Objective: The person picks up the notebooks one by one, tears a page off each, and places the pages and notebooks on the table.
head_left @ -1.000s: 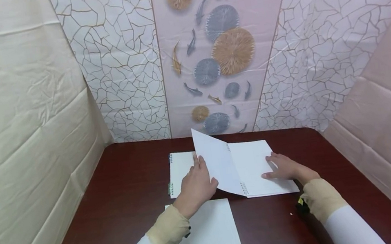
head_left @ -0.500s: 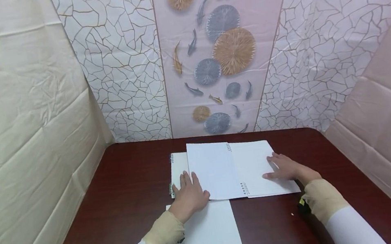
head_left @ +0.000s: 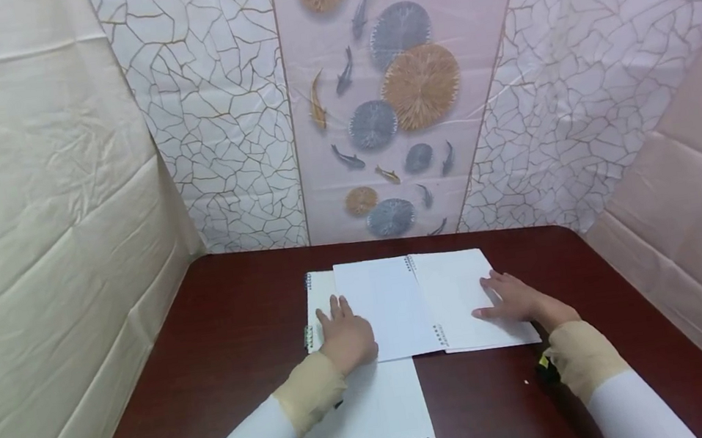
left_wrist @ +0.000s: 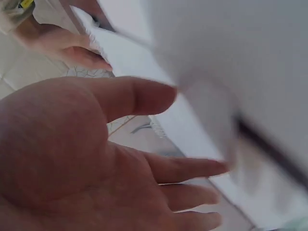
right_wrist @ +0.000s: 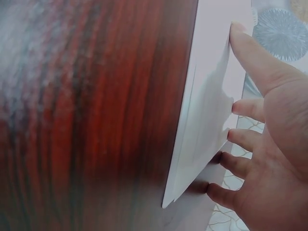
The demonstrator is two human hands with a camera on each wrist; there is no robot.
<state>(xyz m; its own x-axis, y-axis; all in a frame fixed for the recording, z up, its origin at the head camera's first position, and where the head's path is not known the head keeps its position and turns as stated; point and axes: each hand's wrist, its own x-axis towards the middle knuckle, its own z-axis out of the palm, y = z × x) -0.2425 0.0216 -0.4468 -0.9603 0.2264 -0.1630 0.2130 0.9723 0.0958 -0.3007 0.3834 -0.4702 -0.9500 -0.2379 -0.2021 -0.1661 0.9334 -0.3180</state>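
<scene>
A white spiral notebook lies spread on the table, its turned page [head_left: 381,304] on the left and its right-hand page [head_left: 454,294] on the right. My left hand [head_left: 348,339] is at the left edge of the turned page, its fingers extended. In the left wrist view its thumb and fingertips come right up to the white paper. My right hand [head_left: 513,299] rests on the right-hand page, thumb and fingers spread near its outer edge, as the right wrist view also shows. Partly covered by the turned page, another ringed notebook [head_left: 318,293] lies to the left.
Nearer the front, a white sheet [head_left: 389,410] with a row of holes along its near edge lies below the notebooks. The dark red-brown table [head_left: 233,338] is backed by a patterned hanging [head_left: 224,117], with pale cloth at both sides.
The raised page has come down flat to the left, over the other notebook. My left hand let go of it and shifted along its left edge. My right hand stays in place.
</scene>
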